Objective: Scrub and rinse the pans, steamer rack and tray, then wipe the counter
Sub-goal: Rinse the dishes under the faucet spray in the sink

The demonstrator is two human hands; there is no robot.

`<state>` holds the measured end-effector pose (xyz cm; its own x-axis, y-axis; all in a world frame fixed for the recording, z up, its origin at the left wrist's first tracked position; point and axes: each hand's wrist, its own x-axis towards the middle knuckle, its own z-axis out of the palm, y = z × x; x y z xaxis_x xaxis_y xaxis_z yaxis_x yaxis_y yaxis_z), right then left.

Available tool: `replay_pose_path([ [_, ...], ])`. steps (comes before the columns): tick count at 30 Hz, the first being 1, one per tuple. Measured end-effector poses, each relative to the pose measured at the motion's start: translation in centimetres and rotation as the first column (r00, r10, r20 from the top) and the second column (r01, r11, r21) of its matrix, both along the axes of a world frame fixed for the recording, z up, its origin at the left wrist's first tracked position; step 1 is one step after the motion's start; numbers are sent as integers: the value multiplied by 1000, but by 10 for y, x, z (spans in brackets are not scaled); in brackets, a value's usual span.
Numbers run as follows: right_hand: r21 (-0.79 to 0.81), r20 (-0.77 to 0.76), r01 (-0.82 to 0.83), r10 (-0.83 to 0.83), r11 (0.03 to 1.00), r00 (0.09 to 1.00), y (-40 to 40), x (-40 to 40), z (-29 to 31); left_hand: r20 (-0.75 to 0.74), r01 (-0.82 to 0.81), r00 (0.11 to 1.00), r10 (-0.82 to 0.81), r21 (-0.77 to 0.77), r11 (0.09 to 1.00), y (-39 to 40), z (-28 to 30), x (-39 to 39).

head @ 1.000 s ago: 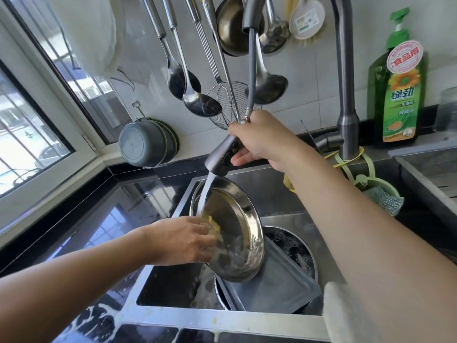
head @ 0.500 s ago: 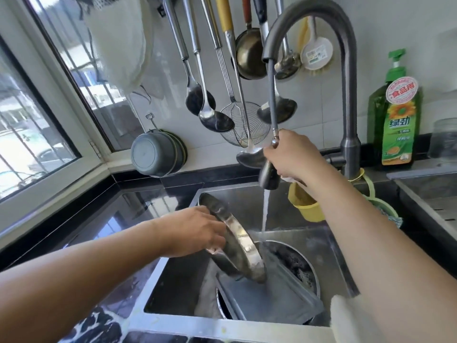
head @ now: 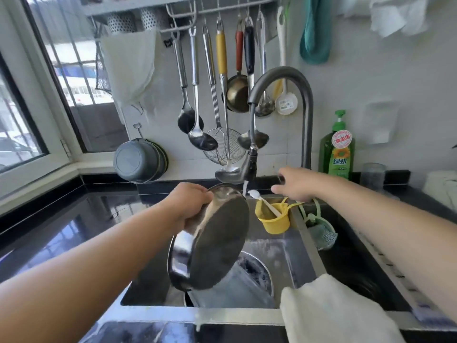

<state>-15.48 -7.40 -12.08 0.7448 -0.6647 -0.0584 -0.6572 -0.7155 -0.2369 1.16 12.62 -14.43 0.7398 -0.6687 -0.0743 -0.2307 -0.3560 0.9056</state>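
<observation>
My left hand (head: 188, 201) grips the rim of a round steel pan (head: 212, 241), held tilted over the sink with its underside facing me. The pull-out spray head (head: 250, 162) dangles on its hose from the faucet (head: 304, 115) and water runs from it just behind the pan. My right hand (head: 295, 184) hovers open to the right of the spray head, near the faucet base, holding nothing. Below the pan a grey tray (head: 235, 290) leans in the sink over a dark round pan (head: 257, 271).
A yellow cup (head: 273, 219) with a brush hangs on the sink divider beside a green sponge holder (head: 321, 233). A pale cloth (head: 329, 310) drapes over the sink's front edge. Green dish soap (head: 340, 154) stands at the back right. Ladles and a strainer (head: 222, 144) hang above the black counter (head: 61, 233).
My right hand has let go of the spray head, which now hangs free. My left hand has lifted the pan and turned its bottom toward me. The view has tilted upward.
</observation>
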Motion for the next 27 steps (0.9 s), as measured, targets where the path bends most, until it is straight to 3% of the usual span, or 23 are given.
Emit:
replay_pose_path([
  [4,-47,-30,22,-24,999,999,6,-58,8,-314,-244,929,194,-128,961,-13,13,-25],
  [10,-123,45,154,-150,980,988,-11,-146,51,-565,-330,820,93,-334,883,-49,61,-56],
  [18,-126,59,329,-324,936,944,-42,-235,50,-715,-250,671,-194,-465,849,-110,44,-154],
  [24,-85,31,347,-345,934,938,-53,-267,26,-827,-299,519,-216,-413,860,-172,-18,-214],
  [27,-73,12,350,-351,934,936,-56,-277,15,-834,-278,521,-181,-367,888,-188,-46,-238],
])
